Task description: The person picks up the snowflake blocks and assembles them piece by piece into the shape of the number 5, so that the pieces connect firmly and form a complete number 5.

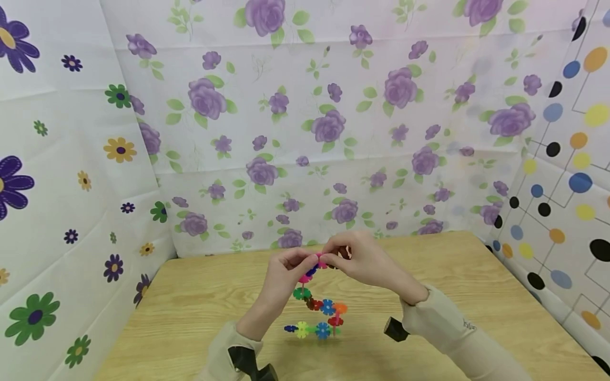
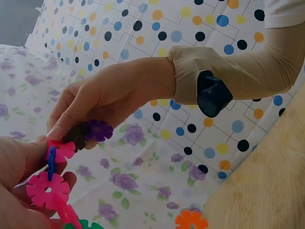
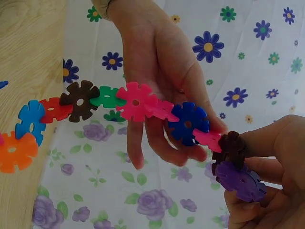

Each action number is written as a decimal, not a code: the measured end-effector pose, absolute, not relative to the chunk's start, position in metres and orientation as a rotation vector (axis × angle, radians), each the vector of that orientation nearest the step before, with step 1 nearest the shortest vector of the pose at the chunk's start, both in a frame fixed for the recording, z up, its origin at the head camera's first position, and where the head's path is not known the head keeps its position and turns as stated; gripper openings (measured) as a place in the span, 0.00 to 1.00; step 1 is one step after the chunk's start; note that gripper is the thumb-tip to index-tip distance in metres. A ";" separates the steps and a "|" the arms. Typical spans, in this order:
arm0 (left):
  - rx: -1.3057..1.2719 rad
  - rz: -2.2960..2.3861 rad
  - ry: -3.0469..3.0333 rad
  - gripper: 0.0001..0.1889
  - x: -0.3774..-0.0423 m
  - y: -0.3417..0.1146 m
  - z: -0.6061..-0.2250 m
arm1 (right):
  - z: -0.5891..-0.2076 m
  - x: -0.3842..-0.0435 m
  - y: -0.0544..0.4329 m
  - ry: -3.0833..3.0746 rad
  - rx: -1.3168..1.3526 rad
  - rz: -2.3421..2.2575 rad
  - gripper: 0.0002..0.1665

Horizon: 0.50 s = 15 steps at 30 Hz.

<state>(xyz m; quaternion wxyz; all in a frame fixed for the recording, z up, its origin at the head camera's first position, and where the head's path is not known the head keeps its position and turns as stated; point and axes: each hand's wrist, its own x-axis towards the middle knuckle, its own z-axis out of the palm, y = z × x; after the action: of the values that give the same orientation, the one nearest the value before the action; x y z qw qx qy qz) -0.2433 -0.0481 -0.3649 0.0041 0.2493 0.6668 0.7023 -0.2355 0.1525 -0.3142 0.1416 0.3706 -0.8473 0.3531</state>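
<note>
A chain of interlocking plastic snowflake discs hangs from both hands in the head view, with a blue disc point(image 1: 327, 307) partway down. My left hand point(image 1: 286, 275) pinches the chain near its upper end, by a pink disc point(image 3: 208, 139) and a dark blue disc point(image 3: 188, 124). My right hand point(image 1: 364, 262) grips the end beside it, where a brown disc point(image 3: 232, 147) and a purple disc point(image 3: 240, 181) show in the right wrist view. Both hands' fingertips nearly meet at the small pink disc. Lower down, the chain bends through an orange disc point(image 1: 340, 308) to a yellow disc point(image 1: 302, 329).
The wooden table point(image 1: 190, 317) spreads beneath the hands. A purple-rose cloth point(image 1: 329, 127) hangs behind it, a flower-print cloth point(image 1: 71, 211) on the left and a dotted cloth point(image 1: 562, 185) on the right. A dark camera mount point(image 1: 395, 329) sits at the right wrist.
</note>
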 end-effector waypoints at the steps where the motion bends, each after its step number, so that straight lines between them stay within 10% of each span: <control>1: 0.777 2.194 2.095 0.14 -0.244 -0.048 -0.366 | -0.315 -0.236 0.153 -2.441 1.065 1.021 0.06; 15: 0.232 2.162 2.219 0.23 -0.243 -0.064 -0.395 | -0.315 -0.239 0.161 -2.459 0.942 0.983 0.06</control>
<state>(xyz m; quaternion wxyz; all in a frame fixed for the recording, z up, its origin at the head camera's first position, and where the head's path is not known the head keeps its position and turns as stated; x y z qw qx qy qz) -0.2432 -0.0642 -0.3954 0.0176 0.0747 0.7141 0.6958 -0.2392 0.1613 -0.3146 0.1648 0.3306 -0.8629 0.3449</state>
